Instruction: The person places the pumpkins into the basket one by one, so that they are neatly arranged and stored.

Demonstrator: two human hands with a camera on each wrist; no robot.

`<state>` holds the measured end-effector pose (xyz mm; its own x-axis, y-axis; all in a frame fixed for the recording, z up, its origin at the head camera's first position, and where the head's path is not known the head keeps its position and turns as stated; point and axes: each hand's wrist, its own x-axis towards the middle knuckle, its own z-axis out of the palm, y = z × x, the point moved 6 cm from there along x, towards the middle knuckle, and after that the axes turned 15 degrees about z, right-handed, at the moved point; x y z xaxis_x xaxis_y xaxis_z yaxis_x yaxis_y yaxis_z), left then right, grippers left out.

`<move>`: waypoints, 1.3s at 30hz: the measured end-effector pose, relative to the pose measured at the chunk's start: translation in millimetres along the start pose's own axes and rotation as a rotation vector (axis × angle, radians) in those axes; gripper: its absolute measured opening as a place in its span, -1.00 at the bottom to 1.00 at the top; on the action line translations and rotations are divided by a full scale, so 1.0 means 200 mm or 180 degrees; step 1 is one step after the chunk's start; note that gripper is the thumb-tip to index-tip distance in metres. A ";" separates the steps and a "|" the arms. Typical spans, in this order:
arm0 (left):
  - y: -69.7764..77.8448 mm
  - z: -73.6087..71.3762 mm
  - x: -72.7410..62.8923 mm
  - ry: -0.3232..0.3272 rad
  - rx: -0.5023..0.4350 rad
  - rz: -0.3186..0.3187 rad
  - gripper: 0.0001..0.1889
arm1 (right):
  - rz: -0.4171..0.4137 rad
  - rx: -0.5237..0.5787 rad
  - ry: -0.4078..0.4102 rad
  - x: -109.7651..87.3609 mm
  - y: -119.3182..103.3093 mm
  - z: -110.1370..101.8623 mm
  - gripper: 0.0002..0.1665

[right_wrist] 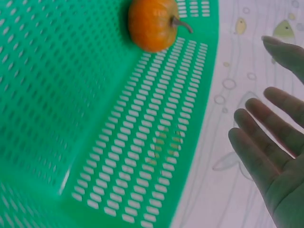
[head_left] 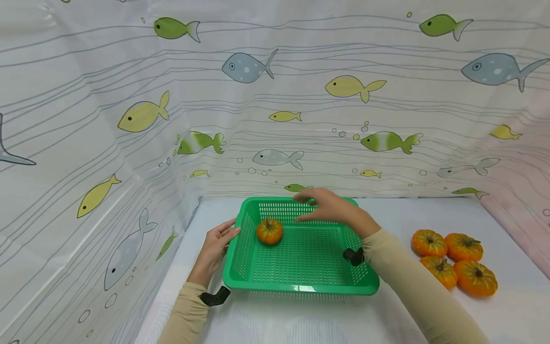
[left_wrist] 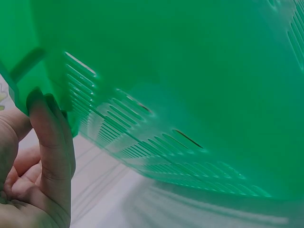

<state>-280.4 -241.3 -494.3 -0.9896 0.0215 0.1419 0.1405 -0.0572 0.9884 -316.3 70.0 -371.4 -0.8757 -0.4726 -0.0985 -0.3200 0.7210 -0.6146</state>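
Observation:
A green plastic basket (head_left: 301, 288) with slotted walls stands on the white surface, holding one small orange pumpkin (head_left: 269, 231) in its far left corner. At the basket's left side, my left hand (head_left: 213, 246) grips the rim; the left wrist view shows fingers (left_wrist: 50, 137) bent up against the rim's underside. My right hand (head_left: 328, 206) hovers over the back part of the basket, to the right of the pumpkin, with nothing in it. Its fingers (right_wrist: 266, 137) are spread and extended in the right wrist view, apart from the basket and the pumpkin.
Several more orange pumpkins (head_left: 476, 278) sit close together on the white table (head_left: 391, 215), right of the basket and beyond my right forearm. A white sheet printed with fish (head_left: 343, 119) hangs behind the table and along both sides.

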 end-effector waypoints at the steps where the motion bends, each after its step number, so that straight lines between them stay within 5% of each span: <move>1: 0.00 0.00 0.00 0.0009 0.0003 -0.0002 -0.42 | 0.0010 -0.0017 0.0026 -0.02 0.00 -0.02 -0.24; 25: 0.00 0.00 -0.01 0.0046 0.0017 -0.0017 -0.42 | 0.0191 -0.0270 0.0425 -0.38 0.31 -0.30 -0.30; 39: 0.00 -0.01 -0.01 0.0007 0.0072 0.0006 -0.38 | 0.0602 -0.0333 0.0632 -0.61 0.67 -0.37 -0.27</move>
<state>-277.5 -242.7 -494.1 -0.9894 0.0192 0.1436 0.1429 -0.0346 0.9891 -278.8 261.7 -384.2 -0.9737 -0.2240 -0.0422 -0.1709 0.8402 -0.5147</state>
